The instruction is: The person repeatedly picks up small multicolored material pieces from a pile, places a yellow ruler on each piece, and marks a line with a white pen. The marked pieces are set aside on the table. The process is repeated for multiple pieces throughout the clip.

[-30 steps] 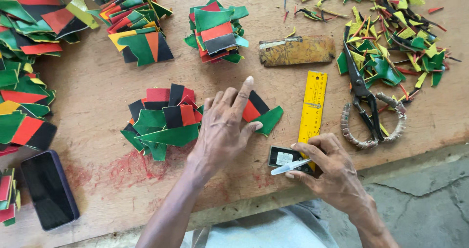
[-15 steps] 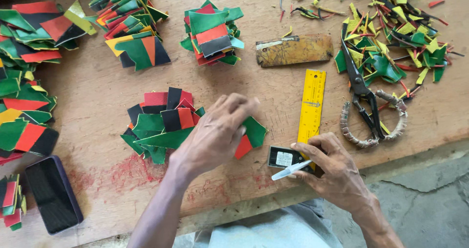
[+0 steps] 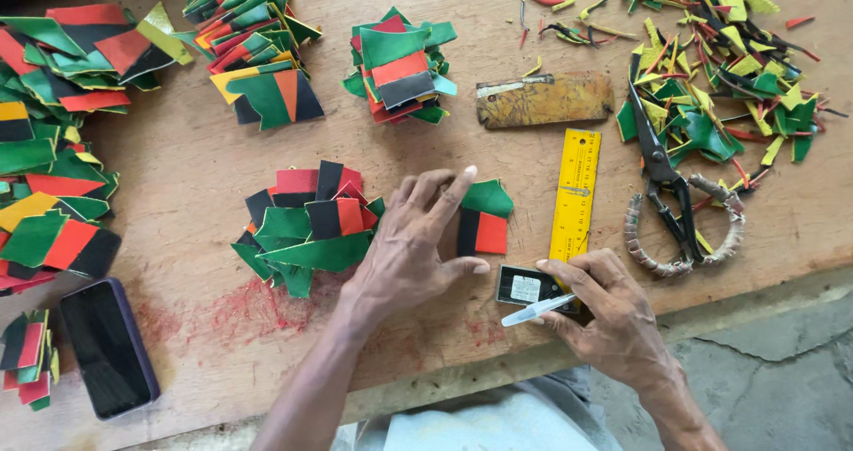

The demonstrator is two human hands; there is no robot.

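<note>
Green, black and red patch (image 3: 484,220) flat on table, white pen (image 3: 536,310) tilted

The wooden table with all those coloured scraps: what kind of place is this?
Probably a small craft workshop for hand-cut pieces. The wooden table holds stacks of red, green and black patches, scissors beside a heap of offcuts, and a yellow ruler.

Two hands work here, a left hand (image 3: 404,251) and a right hand (image 3: 609,313). There is one yellow ruler (image 3: 575,195), one pair of scissors (image 3: 662,180), one white pen (image 3: 538,310), one dark phone (image 3: 107,348) and one rusty metal plate (image 3: 544,99).
</note>
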